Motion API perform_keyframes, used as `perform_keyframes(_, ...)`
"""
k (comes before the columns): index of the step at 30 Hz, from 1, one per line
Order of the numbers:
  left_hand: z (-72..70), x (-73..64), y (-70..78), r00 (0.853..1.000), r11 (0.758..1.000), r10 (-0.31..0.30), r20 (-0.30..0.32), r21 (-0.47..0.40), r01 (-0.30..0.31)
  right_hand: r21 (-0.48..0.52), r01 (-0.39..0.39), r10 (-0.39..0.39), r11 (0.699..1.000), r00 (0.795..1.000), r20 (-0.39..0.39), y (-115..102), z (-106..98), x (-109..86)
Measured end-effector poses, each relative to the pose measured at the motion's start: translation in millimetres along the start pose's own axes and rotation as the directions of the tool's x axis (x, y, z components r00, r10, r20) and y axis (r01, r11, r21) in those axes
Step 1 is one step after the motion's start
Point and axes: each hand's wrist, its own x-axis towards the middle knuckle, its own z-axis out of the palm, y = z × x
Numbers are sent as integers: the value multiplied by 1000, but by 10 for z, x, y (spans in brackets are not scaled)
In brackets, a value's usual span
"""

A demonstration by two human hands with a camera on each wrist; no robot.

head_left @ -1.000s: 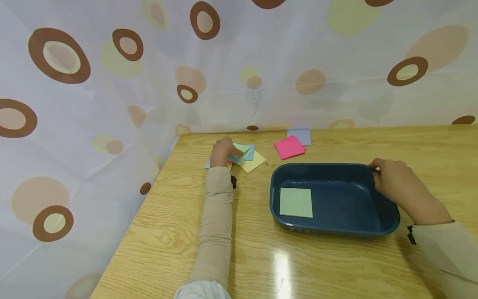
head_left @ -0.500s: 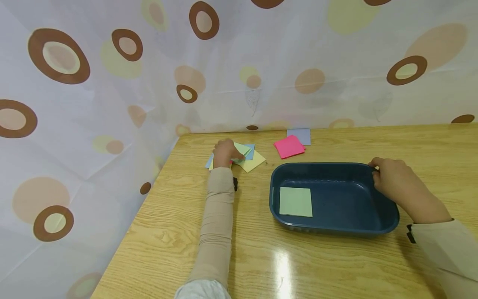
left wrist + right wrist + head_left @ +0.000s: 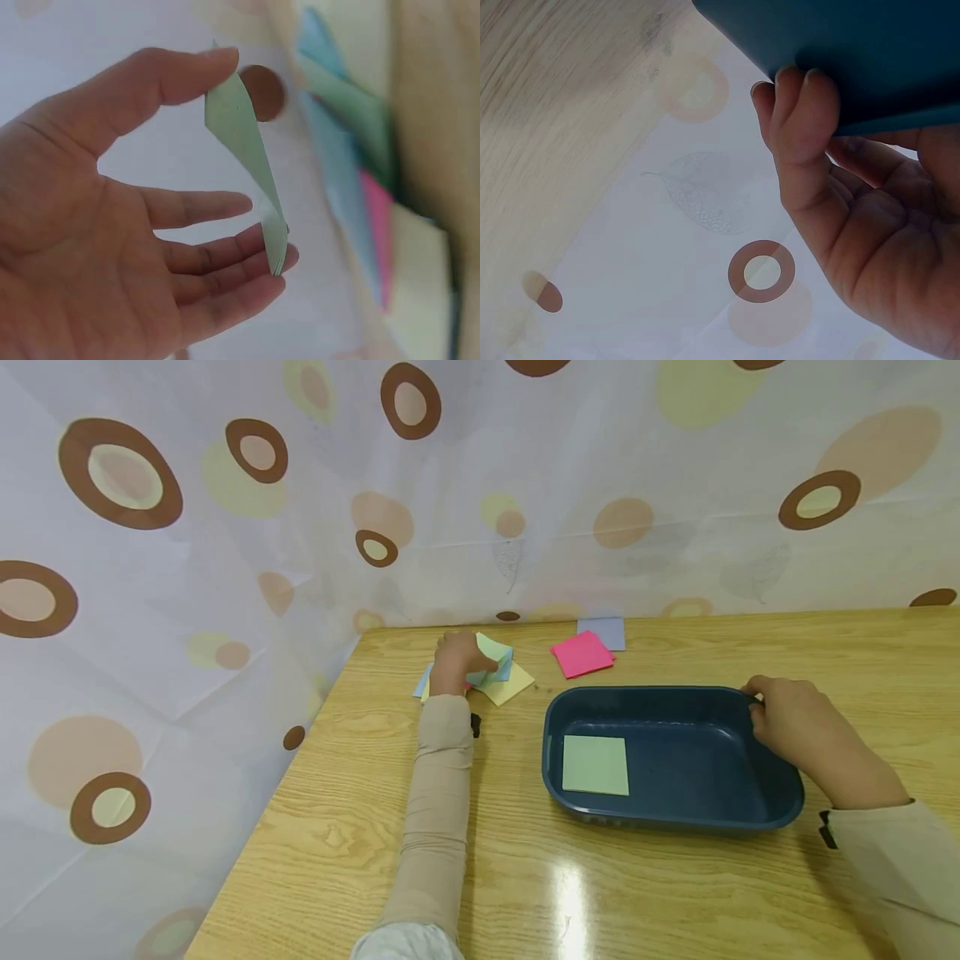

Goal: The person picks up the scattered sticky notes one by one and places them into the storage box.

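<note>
At the back left of the table my left hand (image 3: 456, 660) pinches light green sticky notes (image 3: 236, 120) on edge between thumb and fingertips, slightly bent. Beside and beneath that hand spreads a loose pile, with a yellow note (image 3: 510, 685), a blue note (image 3: 337, 176), another green note (image 3: 356, 116) and a pink edge (image 3: 377, 232) showing. To the right, my right hand (image 3: 798, 722) grips the far right corner of a dark blue tray (image 3: 690, 777), thumb inside the rim and fingers outside. A pale green square pad (image 3: 595, 766) lies in the tray's left end.
Pink sticky notes (image 3: 582, 655) lie behind the tray, overlapping a lavender note (image 3: 606, 633) at the table's back edge. A patterned curtain (image 3: 450, 560) hangs along the back and left of the wooden table (image 3: 360, 777).
My left hand has shifted slightly right, and the green notes in it have tipped up from the pile. The right hand and tray stay put.
</note>
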Motion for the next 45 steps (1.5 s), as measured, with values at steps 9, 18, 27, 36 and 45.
perform_keyframes(9,-321,-467,434,964,964,265,22,-17,-264,12,-12,12,1000,1000,8,7,-13,-5)
perform_keyframes(18,-269,-1013,903,832,837,514,207,89,-539,5,-6,6,1000,1000,2,10,-21,18)
perform_keyframes(27,68,-1158,1241,771,747,480,418,267,-609,10,-13,13,1000,1000,2,13,-33,14)
perform_keyframes(36,356,-1163,1257,804,723,353,479,406,-559,-1,-11,11,1000,1000,14,-5,-36,2)
perform_keyframes(45,475,-1162,1262,821,688,319,474,480,-545,13,-14,14,1000,1000,6,-2,-36,-10)
